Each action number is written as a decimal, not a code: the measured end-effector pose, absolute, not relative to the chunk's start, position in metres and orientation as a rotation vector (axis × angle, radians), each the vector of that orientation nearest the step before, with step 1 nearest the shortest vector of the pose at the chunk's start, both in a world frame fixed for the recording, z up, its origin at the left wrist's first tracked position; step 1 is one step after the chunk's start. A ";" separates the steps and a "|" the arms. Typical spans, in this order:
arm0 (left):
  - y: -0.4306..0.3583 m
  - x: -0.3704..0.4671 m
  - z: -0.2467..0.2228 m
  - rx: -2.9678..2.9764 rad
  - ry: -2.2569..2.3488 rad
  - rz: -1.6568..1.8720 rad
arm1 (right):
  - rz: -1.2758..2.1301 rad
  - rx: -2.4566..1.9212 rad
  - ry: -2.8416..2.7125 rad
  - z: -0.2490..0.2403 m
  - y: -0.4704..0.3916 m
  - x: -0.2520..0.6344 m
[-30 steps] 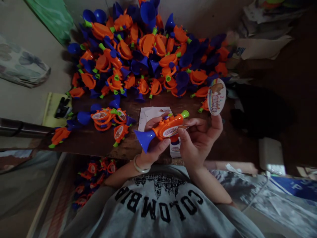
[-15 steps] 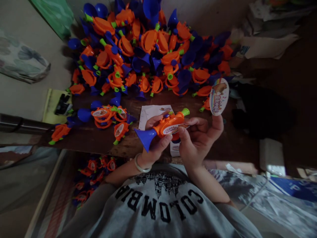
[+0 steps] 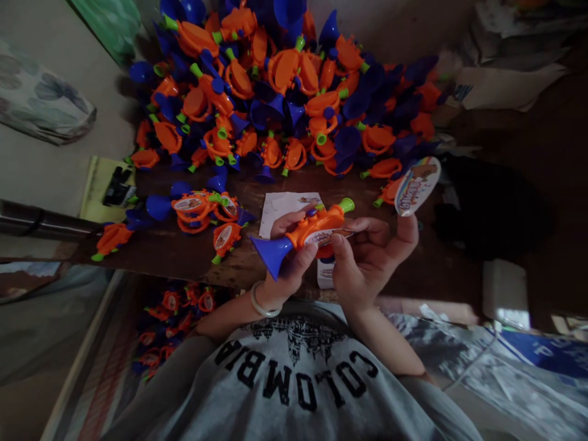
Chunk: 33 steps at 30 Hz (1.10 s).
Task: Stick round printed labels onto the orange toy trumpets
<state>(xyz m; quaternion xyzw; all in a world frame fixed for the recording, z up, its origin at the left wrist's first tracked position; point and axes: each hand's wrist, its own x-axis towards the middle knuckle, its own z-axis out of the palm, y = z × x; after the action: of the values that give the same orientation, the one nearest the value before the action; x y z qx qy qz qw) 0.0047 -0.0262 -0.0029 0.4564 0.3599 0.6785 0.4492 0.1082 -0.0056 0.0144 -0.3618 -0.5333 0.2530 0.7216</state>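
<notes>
My left hand (image 3: 294, 266) is closed around a toy trumpet (image 3: 312, 226) with an orange body, a blue bell pointing left and a green mouthpiece at upper right. An oval sticker (image 3: 320, 237) lies along the trumpet's near side. Its right end is pinched between the thumb and a finger of my right hand (image 3: 367, 266). A second oval sticker (image 3: 418, 185), with a rainbow and a brown figure, clings to a raised fingertip of that same hand. Below the trumpet, a strip of printed label paper (image 3: 326, 275) is partly hidden by my hands.
A big heap of toy trumpets (image 3: 285, 70) covers the table's back. Several stickered trumpets (image 3: 193, 208) lie at left, with more (image 3: 169, 303) below the table edge. A white sheet (image 3: 271, 211) lies behind my hands. Black cloth (image 3: 487, 208) sits at right.
The sticker on my right fingertip has tipped to the right. Both hands keep their hold on the trumpet and its sticker, and the view has shifted slightly.
</notes>
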 end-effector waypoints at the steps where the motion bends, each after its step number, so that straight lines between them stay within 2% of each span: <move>1: -0.026 0.004 -0.002 1.147 0.898 1.678 | 0.541 -0.799 -1.190 0.015 -0.005 0.109; 6: -0.027 0.000 0.005 1.289 0.919 1.687 | 0.350 -0.775 -1.252 0.022 0.005 0.115; 12: -0.028 -0.002 0.008 1.380 0.851 1.732 | 0.439 -0.835 -1.278 0.024 0.007 0.118; 19: -0.031 -0.004 0.002 1.330 0.934 1.629 | 0.438 -0.838 -1.282 0.021 0.008 0.118; 29: -0.026 -0.001 -0.004 1.317 0.861 1.677 | 0.281 -0.940 -1.270 0.013 0.020 0.128; 33: -0.024 0.000 -0.010 1.233 1.017 1.570 | 0.559 -0.876 -1.372 0.009 0.016 0.122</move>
<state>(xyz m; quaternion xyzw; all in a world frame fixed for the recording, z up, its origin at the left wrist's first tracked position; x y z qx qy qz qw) -0.0003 -0.0239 -0.0096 0.4956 0.4087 0.6308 0.4353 0.1217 0.0162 0.0093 -0.3858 -0.6044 0.2465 0.6520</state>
